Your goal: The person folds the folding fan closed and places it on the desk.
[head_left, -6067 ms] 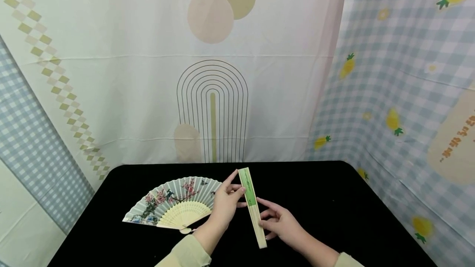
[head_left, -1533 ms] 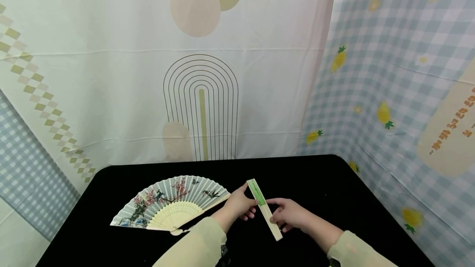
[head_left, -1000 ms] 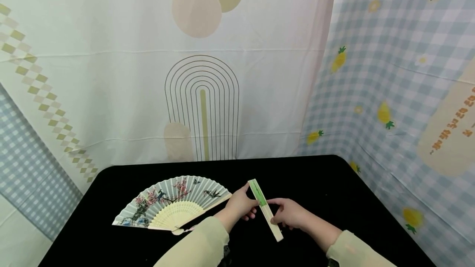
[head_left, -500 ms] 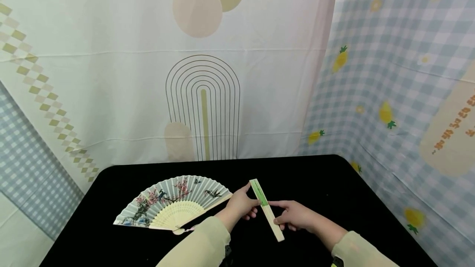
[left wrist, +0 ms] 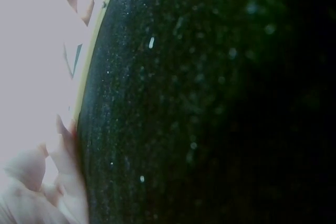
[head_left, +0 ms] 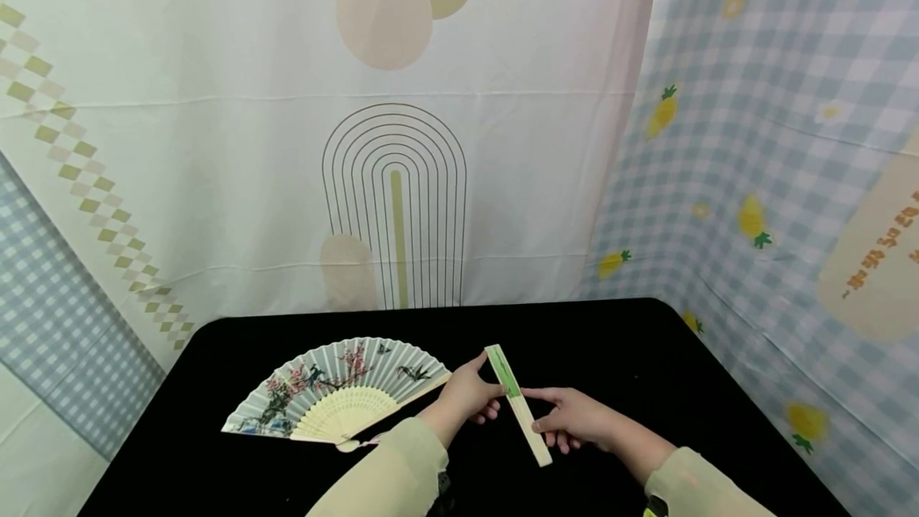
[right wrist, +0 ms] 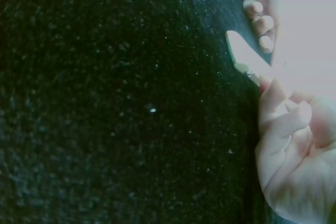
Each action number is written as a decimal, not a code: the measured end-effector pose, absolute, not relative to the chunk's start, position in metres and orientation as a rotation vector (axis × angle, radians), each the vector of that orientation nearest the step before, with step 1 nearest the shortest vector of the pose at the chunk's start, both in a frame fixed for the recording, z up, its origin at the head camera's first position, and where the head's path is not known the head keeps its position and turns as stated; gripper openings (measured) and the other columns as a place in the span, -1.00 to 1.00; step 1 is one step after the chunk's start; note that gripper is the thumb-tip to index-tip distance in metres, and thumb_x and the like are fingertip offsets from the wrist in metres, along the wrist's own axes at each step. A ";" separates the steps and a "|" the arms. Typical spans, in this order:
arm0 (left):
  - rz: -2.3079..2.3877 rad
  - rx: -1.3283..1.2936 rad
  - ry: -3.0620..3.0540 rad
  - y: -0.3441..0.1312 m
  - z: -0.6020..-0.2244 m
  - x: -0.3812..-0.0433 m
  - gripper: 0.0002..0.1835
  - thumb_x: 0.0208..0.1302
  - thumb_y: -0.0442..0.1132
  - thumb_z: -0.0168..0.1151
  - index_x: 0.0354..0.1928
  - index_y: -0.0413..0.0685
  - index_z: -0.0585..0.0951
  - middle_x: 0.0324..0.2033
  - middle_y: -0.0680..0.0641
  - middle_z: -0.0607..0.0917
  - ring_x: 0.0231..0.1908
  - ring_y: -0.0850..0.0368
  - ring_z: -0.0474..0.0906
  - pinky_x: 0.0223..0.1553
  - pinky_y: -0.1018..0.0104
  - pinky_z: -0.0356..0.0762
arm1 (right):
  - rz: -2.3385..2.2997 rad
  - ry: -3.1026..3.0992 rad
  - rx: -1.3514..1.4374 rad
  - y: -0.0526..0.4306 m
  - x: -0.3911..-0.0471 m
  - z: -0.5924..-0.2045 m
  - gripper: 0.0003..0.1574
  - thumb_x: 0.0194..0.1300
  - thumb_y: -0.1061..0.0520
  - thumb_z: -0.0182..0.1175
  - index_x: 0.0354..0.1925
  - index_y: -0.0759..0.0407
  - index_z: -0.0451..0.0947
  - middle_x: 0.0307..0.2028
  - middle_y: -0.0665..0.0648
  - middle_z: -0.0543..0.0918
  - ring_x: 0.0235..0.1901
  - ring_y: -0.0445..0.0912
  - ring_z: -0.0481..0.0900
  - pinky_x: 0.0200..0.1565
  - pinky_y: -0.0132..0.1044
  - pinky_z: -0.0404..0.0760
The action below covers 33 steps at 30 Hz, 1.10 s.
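A folded hand fan with pale wooden ribs and a green upper part lies slantwise between my hands in the head view. My left hand pinches its green end, the thumb lying on the near face. Lower down, my right hand holds the ribs' right side between thumb and fingers, its index finger stretched toward the green part. Glare washes out much of both wrist views. The left wrist view shows the fan's narrow edge; in the right wrist view its rounded rivet end pokes out past the fingers.
Left of my hands, a spread fan with blossoms and birds lies on the black table, its right edge close to my left wrist. A pale printed curtain hangs behind the table, and a blue checked one hangs at right.
Since the earliest frame, the folded fan has shifted slightly right and tilted further, and my left hand has moved to its left side. Over the last second both hands stay nearly still.
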<state>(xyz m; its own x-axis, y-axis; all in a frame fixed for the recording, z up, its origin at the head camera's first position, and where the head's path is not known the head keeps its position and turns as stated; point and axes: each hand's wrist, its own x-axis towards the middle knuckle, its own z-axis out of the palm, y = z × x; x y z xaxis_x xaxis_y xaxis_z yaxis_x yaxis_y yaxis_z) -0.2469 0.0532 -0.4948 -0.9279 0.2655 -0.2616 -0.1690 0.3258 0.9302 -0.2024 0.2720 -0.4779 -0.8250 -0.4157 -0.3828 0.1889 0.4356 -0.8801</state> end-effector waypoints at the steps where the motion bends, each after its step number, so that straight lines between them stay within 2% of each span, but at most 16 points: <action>1: 1.634 0.086 2.231 0.053 -0.494 -0.247 -0.09 0.26 -0.31 0.37 0.56 -0.01 0.10 -0.69 -0.04 0.64 -0.75 0.21 0.52 -0.73 0.38 0.48 | -1.406 2.132 -0.189 0.272 -0.202 -0.478 -0.16 0.30 0.12 0.31 0.48 0.09 0.26 -0.64 0.10 0.62 -0.78 -0.22 0.44 -0.74 -0.44 0.37; 19: 1.665 0.076 2.193 0.048 -0.489 -0.243 -0.11 0.30 -0.32 0.33 0.57 -0.05 0.06 -0.66 -0.04 0.65 -0.74 0.22 0.53 -0.70 0.39 0.49 | -1.416 2.169 -0.193 0.266 -0.200 -0.476 -0.16 0.31 0.13 0.31 0.47 0.18 0.25 -0.64 0.10 0.63 -0.78 -0.21 0.45 -0.74 -0.45 0.34; 26: 1.752 0.082 2.107 0.045 -0.493 -0.241 -0.10 0.33 -0.29 0.30 0.58 -0.08 0.00 -0.59 -0.08 0.68 -0.70 0.20 0.56 -0.68 0.36 0.52 | -1.430 2.184 -0.167 0.268 -0.199 -0.481 -0.14 0.34 0.07 0.29 0.48 0.23 0.21 -0.60 0.11 0.65 -0.78 -0.23 0.44 -0.74 -0.45 0.34; 33: 1.817 0.083 2.067 0.043 -0.491 -0.238 -0.12 0.33 -0.26 0.29 0.55 -0.17 0.03 -0.48 -0.14 0.71 -0.66 0.16 0.61 -0.65 0.31 0.57 | -1.443 2.214 -0.163 0.268 -0.199 -0.480 -0.15 0.38 0.03 0.23 0.48 0.27 0.17 -0.54 0.13 0.67 -0.75 -0.23 0.41 -0.71 -0.43 0.34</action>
<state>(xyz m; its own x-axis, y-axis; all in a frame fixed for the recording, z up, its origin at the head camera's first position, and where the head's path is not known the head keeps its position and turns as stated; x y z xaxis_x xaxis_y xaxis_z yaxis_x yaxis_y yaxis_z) -0.2376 0.0430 -0.4914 -0.9238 0.2936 -0.2457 -0.2060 0.1598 0.9654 -0.1991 0.2681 -0.4797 -0.8733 -0.3551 -0.3335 0.1616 0.4347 -0.8860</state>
